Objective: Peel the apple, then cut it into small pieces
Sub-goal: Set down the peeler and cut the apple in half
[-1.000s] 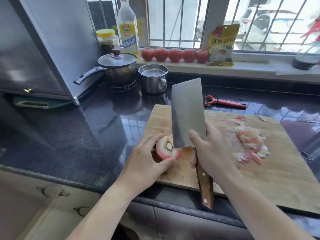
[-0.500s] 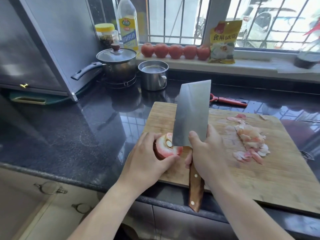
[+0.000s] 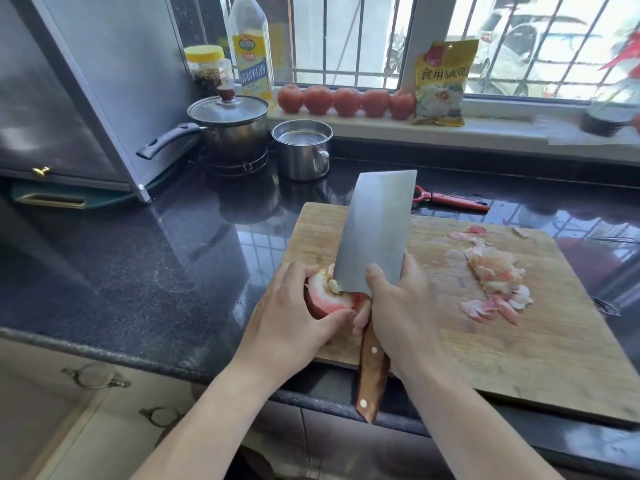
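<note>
The cleaver point(image 3: 375, 233) has come down onto the apple point(image 3: 327, 296) over the last second. Right hand point(image 3: 398, 306) grips the handle, left hand point(image 3: 294, 317) holds the apple at the cutting board's point(image 3: 519, 358) near-left corner. Cutting's probably starting, though the edge is hidden.

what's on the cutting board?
Peel scraps at right; left hand holds the apple at its left edge, cleaver against it. Board under the hands is hidden.

The cleaver point(image 3: 375, 233) now leans further right than before, its heel meeting the apple point(image 3: 327, 296); right hand point(image 3: 398, 306) closes against left hand point(image 3: 294, 317).
</note>
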Demonstrator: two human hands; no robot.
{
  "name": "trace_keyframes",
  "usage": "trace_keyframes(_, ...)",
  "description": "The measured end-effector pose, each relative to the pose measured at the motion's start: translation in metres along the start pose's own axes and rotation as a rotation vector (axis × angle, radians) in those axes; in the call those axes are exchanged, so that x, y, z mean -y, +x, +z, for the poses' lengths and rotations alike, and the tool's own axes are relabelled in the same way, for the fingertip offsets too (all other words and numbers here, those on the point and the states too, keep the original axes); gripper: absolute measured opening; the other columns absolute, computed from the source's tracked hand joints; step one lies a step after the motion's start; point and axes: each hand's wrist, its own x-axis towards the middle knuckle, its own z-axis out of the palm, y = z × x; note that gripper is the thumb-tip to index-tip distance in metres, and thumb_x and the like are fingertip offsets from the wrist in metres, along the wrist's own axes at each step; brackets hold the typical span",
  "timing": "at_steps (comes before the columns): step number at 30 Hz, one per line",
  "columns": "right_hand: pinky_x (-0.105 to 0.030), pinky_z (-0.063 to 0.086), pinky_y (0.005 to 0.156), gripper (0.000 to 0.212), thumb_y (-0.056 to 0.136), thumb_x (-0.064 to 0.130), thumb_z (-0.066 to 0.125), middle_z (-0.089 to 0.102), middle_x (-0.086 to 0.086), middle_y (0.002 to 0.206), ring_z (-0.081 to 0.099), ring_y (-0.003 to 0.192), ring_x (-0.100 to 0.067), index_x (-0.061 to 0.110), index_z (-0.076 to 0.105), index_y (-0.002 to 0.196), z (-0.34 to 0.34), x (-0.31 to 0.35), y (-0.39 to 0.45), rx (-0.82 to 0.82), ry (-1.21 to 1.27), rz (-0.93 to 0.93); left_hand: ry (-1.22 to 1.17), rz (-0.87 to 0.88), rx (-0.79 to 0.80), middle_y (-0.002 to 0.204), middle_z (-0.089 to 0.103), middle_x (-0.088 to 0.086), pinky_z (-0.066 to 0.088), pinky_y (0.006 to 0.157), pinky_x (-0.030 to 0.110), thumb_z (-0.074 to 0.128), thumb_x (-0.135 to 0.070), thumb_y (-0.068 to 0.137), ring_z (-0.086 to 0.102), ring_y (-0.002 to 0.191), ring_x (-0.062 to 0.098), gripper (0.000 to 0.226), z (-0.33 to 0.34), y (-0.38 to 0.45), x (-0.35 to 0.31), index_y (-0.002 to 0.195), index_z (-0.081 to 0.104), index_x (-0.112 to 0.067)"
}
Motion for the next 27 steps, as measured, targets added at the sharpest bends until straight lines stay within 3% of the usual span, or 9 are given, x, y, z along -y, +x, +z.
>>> trace_keyframes(4,-0.026,0.047,0.041,0.031,0.102,0.013,0.047,0.07,-0.012,0.095,0.059,0.041,-0.027,0.022,0.048,0.132,-0.001,0.001,0.0,0.012,0.024,0.016,-0.056,0.025,0.032,0.121,0.045,-0.024,0.046,0.097,0.024,0.078,-0.06,0.074,0.05,0.114,-0.003,0.06,-0.004,0.001,0.0,0.124,0.05,-0.042)
trace_keyframes(6,-0.028,0.048,0.041,0.03,0.1,0.012,0.046,0.071,-0.007,0.093,0.059,0.042,-0.028,0.023,0.05,0.128,-0.001,0.002,0.001,0.017,0.033,0.02,-0.062,0.077,-0.017,0.117,0.048,-0.021,0.041,0.097,0.019,0.076,-0.053,0.081,0.048,0.117,0.001,0.043,-0.007,0.004,-0.001,0.117,0.061,-0.037)
trace_keyframes(9,-0.032,0.048,0.041,0.034,0.1,0.011,0.046,0.072,-0.003,0.094,0.058,0.042,-0.026,0.025,0.049,0.131,-0.001,0.001,0.003,0.018,0.049,0.045,0.042,0.15,0.002,0.105,0.054,-0.018,0.04,0.092,0.021,0.08,-0.033,0.084,0.05,0.105,0.004,0.019,-0.014,0.015,-0.006,0.099,0.069,-0.032)
trace_keyframes(14,-0.035,0.05,0.041,0.036,0.1,0.011,0.044,0.07,-0.002,0.098,0.059,0.042,-0.026,0.027,0.046,0.131,-0.001,0.003,0.003,0.036,0.043,0.049,0.225,0.194,0.091,0.098,0.056,-0.017,0.035,0.08,0.02,0.078,-0.033,0.088,0.05,0.097,0.004,0.008,-0.028,0.028,-0.022,0.09,0.071,-0.03)
trace_keyframes(18,-0.033,0.048,0.04,0.034,0.101,0.01,0.043,0.069,-0.002,0.099,0.058,0.041,-0.025,0.027,0.045,0.131,-0.002,0.003,0.002,0.031,0.038,0.036,0.306,0.334,0.042,0.082,0.057,-0.016,0.041,0.074,0.027,0.08,-0.025,0.087,0.05,0.083,0.008,0.015,-0.031,0.026,-0.025,0.08,0.068,-0.023)
trace_keyframes(19,-0.031,0.047,0.04,0.034,0.101,0.011,0.043,0.069,-0.002,0.099,0.058,0.041,-0.025,0.027,0.045,0.131,-0.002,0.004,0.002,0.032,0.035,0.038,0.244,0.331,-0.017,0.077,0.059,-0.016,0.044,0.072,0.029,0.08,-0.023,0.087,0.053,0.077,0.007,0.015,-0.031,0.024,-0.022,0.079,0.068,-0.023)
trace_keyframes(23,-0.029,0.046,0.041,0.021,0.101,0.014,0.047,0.07,-0.007,0.086,0.058,0.041,-0.021,0.022,0.053,0.12,-0.012,0.007,0.002,0.012,0.057,0.04,-0.234,0.038,-0.188,0.071,0.073,-0.007,0.051,0.07,0.025,0.078,-0.019,0.09,0.067,0.066,0.011,0.014,-0.041,0.019,-0.016,0.08,0.069,-0.023)
trace_keyframes(25,-0.032,0.047,0.044,0.014,0.101,0.018,0.051,0.067,-0.011,0.071,0.058,0.041,-0.023,0.02,0.057,0.114,-0.028,0.011,0.006,-0.045,0.061,0.006,-0.274,-0.007,-0.186,0.071,0.075,-0.003,0.05,0.07,0.026,0.078,-0.016,0.09,0.068,0.063,0.012,0.015,-0.044,0.02,-0.018,0.079,0.069,-0.021)
trace_keyframes(27,-0.037,0.049,0.046,0.013,0.1,0.019,0.053,0.063,-0.012,0.068,0.057,0.04,-0.024,0.018,0.058,0.113,-0.054,0.013,0.013,-0.12,0.053,-0.019,-0.213,0.004,-0.126,0.073,0.075,-0.007,0.049,0.071,0.019,0.079,-0.018,0.089,0.068,0.068,0.006,0.014,-0.042,0.025,-0.029,0.079,0.071,-0.025)
